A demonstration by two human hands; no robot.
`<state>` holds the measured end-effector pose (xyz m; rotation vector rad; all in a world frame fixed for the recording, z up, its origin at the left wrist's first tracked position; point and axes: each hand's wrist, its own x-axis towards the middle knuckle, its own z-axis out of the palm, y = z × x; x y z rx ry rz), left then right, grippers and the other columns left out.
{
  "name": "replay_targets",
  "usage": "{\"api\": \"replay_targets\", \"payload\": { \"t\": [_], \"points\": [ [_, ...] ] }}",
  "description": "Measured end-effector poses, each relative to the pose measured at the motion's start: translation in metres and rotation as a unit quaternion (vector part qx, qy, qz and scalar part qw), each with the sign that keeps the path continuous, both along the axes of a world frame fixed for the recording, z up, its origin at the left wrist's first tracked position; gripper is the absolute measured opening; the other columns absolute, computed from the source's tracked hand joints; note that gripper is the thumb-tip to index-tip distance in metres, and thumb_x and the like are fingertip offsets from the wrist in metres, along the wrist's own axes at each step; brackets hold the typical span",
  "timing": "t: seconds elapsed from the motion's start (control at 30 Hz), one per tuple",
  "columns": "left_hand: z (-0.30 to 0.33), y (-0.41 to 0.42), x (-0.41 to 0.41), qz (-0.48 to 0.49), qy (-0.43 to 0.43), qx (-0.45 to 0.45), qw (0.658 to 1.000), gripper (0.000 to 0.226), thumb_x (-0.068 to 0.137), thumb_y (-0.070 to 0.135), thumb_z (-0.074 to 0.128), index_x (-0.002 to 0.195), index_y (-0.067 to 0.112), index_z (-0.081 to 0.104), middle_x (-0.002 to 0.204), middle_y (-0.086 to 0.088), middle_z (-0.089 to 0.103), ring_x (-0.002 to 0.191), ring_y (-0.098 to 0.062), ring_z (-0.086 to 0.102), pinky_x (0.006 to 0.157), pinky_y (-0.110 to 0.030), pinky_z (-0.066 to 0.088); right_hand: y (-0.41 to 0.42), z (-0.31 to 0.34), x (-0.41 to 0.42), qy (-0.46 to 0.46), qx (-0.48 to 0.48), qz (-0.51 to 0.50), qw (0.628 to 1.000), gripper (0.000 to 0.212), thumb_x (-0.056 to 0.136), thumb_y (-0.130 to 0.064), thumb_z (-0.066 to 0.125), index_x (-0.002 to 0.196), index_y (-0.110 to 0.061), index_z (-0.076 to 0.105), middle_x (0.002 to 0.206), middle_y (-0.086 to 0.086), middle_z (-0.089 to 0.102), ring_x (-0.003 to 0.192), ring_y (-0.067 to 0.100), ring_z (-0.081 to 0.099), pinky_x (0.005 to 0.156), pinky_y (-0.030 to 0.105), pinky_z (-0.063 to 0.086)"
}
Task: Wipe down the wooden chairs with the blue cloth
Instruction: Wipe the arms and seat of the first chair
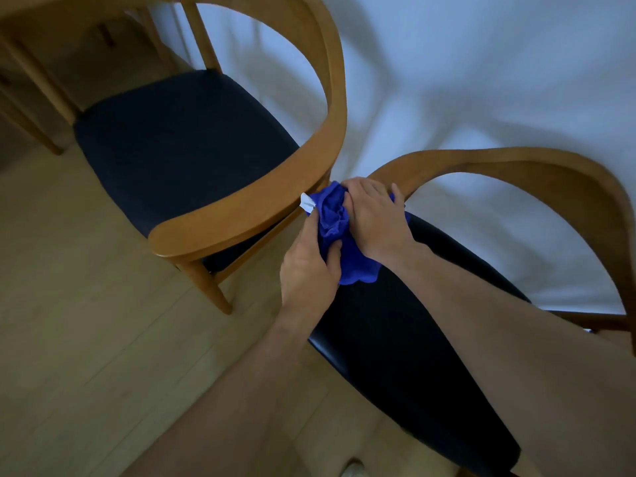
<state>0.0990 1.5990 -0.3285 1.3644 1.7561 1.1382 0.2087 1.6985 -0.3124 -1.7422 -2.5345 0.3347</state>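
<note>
Hands meet on a crumpled blue cloth: left hand grips its lower folds, right hand clutches it against the near curved wooden chair's armrest.

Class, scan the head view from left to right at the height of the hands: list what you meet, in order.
Wooden floor → left chair's armrest → left hand → blue cloth → right hand → right chair's curved back rail.

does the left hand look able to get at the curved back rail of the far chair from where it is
Probably yes. The left hand grips the blue cloth right beside the far chair's curved back rail, and nothing stands between them; the right hand is on the other side.
</note>
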Motion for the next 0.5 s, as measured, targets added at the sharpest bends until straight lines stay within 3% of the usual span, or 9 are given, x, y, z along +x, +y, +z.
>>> {"api": "replay_targets", "payload": {
  "t": [0.07,0.17,0.27,0.33,0.37,0.43,0.5],
  "points": [
    [0.008,-0.006,-0.008,-0.025,-0.002,0.0,1.0,0.053,0.094,0.013,0.057,0.143,0.025,0.04,0.095,0.038,0.046,0.094,0.03,0.043,0.078,0.007,0.03,-0.007,0.015,-0.004,0.014,-0.045,-0.021,0.999,0.027,0.104,-0.025,0.034,0.127,-0.023,0.047,0.127,-0.005,0.053,0.129,0.018,0.045,0.116,0.062,0.013],
    [0.031,-0.026,-0.032,-0.068,-0.013,0.004,0.998,0.058,0.092,0.005,0.052,0.14,0.034,0.04,0.1,0.023,0.059,0.096,0.008,0.054,0.079,-0.002,0.041,-0.031,0.039,-0.007,0.119,-0.119,-0.025,0.985,0.029,0.105,-0.027,0.032,0.127,-0.026,0.051,0.115,-0.009,0.059,0.116,0.016,0.055,0.113,0.059,0.024],
    [0.071,-0.041,-0.065,-0.078,-0.068,0.027,0.994,0.06,0.087,0.0,0.052,0.133,0.037,0.043,0.11,0.024,0.062,0.105,0.002,0.058,0.087,-0.012,0.046,-0.061,0.078,-0.023,0.327,-0.242,-0.085,0.909,0.035,0.105,-0.037,0.032,0.121,-0.024,0.061,0.11,-0.003,0.067,0.103,0.003,0.06,0.094,0.029,0.043],
    [0.112,-0.041,-0.094,-0.075,-0.103,0.04,0.991,0.058,0.084,-0.002,0.053,0.128,0.036,0.046,0.105,0.021,0.066,0.1,-0.002,0.063,0.085,-0.022,0.052,-0.068,0.117,-0.046,0.421,-0.307,-0.113,0.846,0.046,0.099,-0.053,0.038,0.114,-0.019,0.064,0.108,-0.001,0.071,0.1,0.003,0.065,0.083,0.021,0.049],
    [0.135,-0.038,-0.111,-0.078,-0.107,0.04,0.99,0.055,0.084,0.0,0.056,0.124,0.036,0.048,0.102,0.019,0.068,0.097,-0.003,0.065,0.083,-0.026,0.055,-0.07,0.138,-0.06,0.438,-0.325,-0.104,0.831,0.046,0.095,-0.058,0.045,0.116,-0.022,0.064,0.109,-0.005,0.072,0.101,0.003,0.066,0.079,0.018,0.052],
    [0.187,-0.034,-0.148,-0.091,-0.092,0.046,0.991,0.048,0.083,0.006,0.064,0.117,0.036,0.051,0.099,0.017,0.07,0.091,-0.002,0.067,0.077,-0.026,0.057,-0.073,0.186,-0.091,0.438,-0.325,-0.064,0.836,0.045,0.086,-0.053,0.069,0.124,-0.033,0.057,0.112,-0.01,0.07,0.103,0.005,0.067,0.078,0.018,0.056],
    [0.247,-0.031,-0.193,-0.096,-0.049,0.063,0.992,0.046,0.079,0.011,0.07,0.113,0.036,0.053,0.096,0.018,0.069,0.088,0.002,0.066,0.075,-0.02,0.056,-0.072,0.241,-0.124,0.417,-0.304,-0.033,0.856,0.062,0.08,-0.034,0.081,0.131,-0.038,0.046,0.12,-0.008,0.066,0.106,0.008,0.067,0.083,0.027,0.058]
  ]
}}
